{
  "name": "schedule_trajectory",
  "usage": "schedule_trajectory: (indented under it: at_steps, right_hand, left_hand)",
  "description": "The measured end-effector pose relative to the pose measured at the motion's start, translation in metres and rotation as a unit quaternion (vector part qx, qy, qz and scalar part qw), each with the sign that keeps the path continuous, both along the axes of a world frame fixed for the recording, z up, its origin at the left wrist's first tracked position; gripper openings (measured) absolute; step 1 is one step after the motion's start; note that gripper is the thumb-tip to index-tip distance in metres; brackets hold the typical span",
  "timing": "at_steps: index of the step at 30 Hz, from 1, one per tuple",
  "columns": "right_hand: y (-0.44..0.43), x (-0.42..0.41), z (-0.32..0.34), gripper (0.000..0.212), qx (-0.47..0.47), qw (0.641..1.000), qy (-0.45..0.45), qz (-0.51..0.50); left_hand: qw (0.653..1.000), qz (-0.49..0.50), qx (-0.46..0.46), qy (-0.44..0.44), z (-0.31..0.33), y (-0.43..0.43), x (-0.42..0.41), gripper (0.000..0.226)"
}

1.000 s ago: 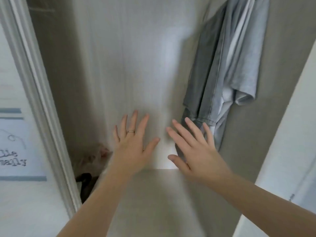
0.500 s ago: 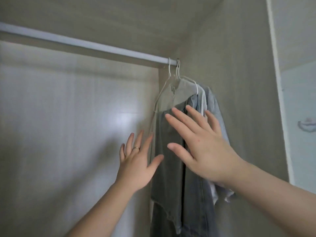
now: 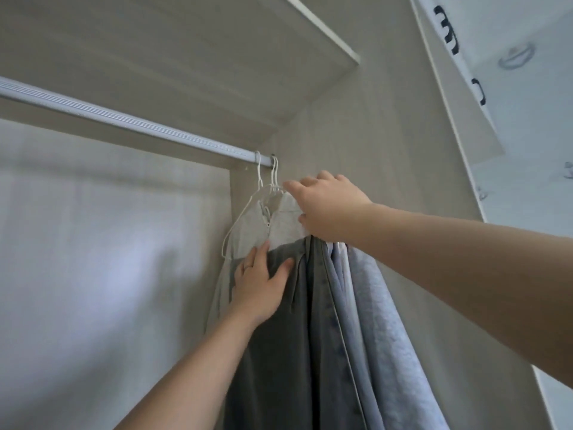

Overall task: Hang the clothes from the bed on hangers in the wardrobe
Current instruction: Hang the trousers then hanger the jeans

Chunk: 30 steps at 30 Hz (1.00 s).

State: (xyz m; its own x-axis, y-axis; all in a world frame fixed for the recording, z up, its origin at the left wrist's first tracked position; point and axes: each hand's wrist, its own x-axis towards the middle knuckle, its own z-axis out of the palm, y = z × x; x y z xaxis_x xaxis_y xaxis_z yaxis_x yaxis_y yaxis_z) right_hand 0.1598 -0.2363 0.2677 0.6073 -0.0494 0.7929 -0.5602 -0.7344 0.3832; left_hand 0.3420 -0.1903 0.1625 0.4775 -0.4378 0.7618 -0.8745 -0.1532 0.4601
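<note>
Both hands have risen to clothes at the rail's right end: left hand flat on a dark garment, right hand gripping a shirt's shoulder. Steadying the fabric while freeing one hanger should avoid tangles.

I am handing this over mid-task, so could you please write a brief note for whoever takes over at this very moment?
Left hand: open, flat against the dark grey fabric garment.
Right hand: grips the shoulder of the pale grey cotton top, just below the white wire hangers.
Things: these and a light blue cloth garment hang at the right end of the silver metal rail, beside the beige wooden side wall.
Done: at least three garments are hung.
Left: the bed is out of view, so check it for more clothes.
</note>
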Motion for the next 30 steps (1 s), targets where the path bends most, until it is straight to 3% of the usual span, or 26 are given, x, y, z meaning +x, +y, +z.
schedule_trajectory:
  at_steps: [3,10,17,22,30]
  right_hand:
    - [0.007,0.008,0.016,0.034,-0.002,1.0,-0.003,-0.031]
    - [0.009,0.032,0.035,0.025,0.059,0.997,-0.022,-0.037]
    - [0.009,0.053,0.04,0.018,0.104,0.991,-0.078,-0.01]
    - [0.001,0.06,0.047,0.026,0.197,0.969,-0.143,0.048]
    - [-0.008,0.053,0.055,0.011,0.178,0.961,-0.197,0.079]
  left_hand:
    - [0.999,-0.036,-0.008,0.023,0.001,-0.01,0.002,0.072]
    - [0.999,-0.004,0.048,-0.018,-0.004,-0.007,0.006,0.071]
    - [0.998,-0.036,0.046,-0.009,-0.006,0.007,0.013,0.101]
    - [0.997,-0.059,0.048,0.021,-0.007,0.017,0.012,0.086]
    - [0.997,-0.055,0.053,0.021,0.003,0.012,0.005,0.076]
